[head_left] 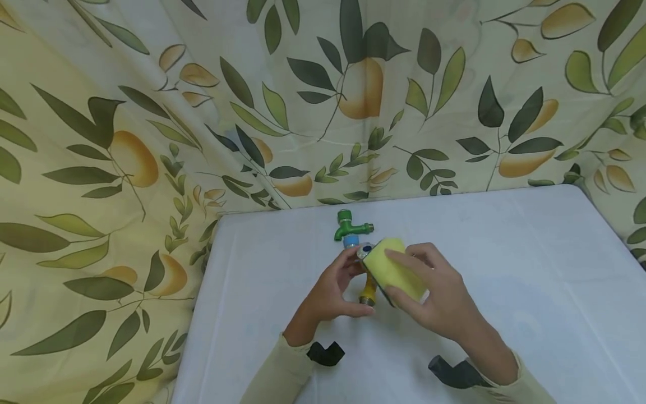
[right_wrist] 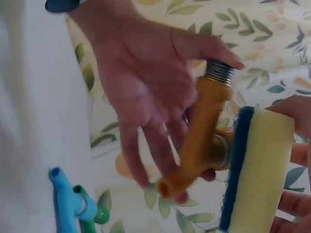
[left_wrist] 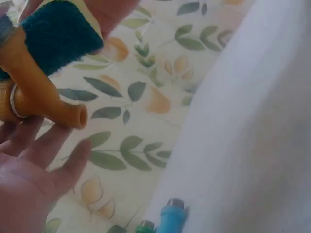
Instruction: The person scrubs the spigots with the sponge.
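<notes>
A yellow-orange plastic tap (head_left: 369, 289) is held up by my left hand (head_left: 328, 289). In the right wrist view the thumb is at the tap's metal threaded end while the fingers reach behind its body (right_wrist: 200, 141). A clear round knob with a dark blue centre (head_left: 364, 251) shows at its top. My right hand (head_left: 444, 292) grips a yellow sponge (head_left: 396, 269) between thumb and fingers. The sponge's dark teal scouring side (right_wrist: 237, 165) faces the tap, right at its knob side. From the left wrist, that scouring side (left_wrist: 63, 36) appears behind the tap.
Beyond the hands, a green tap (head_left: 348, 227) and a blue tap (head_left: 350, 241) lie together on the white-covered table (head_left: 530, 247). A leaf-and-fruit patterned curtain (head_left: 303, 140) hangs behind and to the left. Black straps (head_left: 325, 354) stick out at both wrists.
</notes>
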Available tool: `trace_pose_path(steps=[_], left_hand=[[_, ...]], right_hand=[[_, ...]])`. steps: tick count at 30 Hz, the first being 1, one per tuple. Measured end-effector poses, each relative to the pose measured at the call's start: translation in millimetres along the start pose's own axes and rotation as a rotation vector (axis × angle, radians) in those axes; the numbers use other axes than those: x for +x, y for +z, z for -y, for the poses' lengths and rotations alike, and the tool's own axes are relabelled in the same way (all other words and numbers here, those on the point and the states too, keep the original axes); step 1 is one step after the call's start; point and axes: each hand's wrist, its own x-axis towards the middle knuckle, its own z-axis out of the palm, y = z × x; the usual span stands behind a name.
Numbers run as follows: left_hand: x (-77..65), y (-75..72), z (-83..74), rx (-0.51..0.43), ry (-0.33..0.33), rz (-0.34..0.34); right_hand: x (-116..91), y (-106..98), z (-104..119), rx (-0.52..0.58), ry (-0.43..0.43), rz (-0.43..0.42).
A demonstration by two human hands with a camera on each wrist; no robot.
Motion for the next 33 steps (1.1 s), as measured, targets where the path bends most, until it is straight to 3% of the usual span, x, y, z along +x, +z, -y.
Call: trace_pose_path(steps=[3, 5, 12, 18, 26, 29, 33], left_hand=[[2.0, 1.1, -1.2, -0.281, -0.023, -0.039], [3.9, 2.3, -2.8, -0.402, -0.035, -0.078], [6.4, 6.3, -4.7, -0.621, -0.027, -0.170], [12.0, 13.2, -7.1, -0.832, 0.003, -0.226], [20.2, 33.8, -3.7, -0.847, -0.088, -0.405], [22.2, 40.7, -2.2, -0.826, -0.090, -0.428], [22.8, 45.5, -1.6, -0.782, -0.080, -0.442]], right_hand=[[-3, 3, 2, 0.018, -0.021, 0.007], [-5, 6, 2, 0.026, -0.026, 0.004], [-13, 14, -2, -0.013, 0.061, -0.075], [-19, 18, -5, 0.030, 0.073, -0.133], [-23, 28, 8, 0.071, 0.095, -0.173], [-23, 29, 13, 0.140, 0.127, -0.179], [-26, 30, 18, 0.200, 0.094, -0.151]])
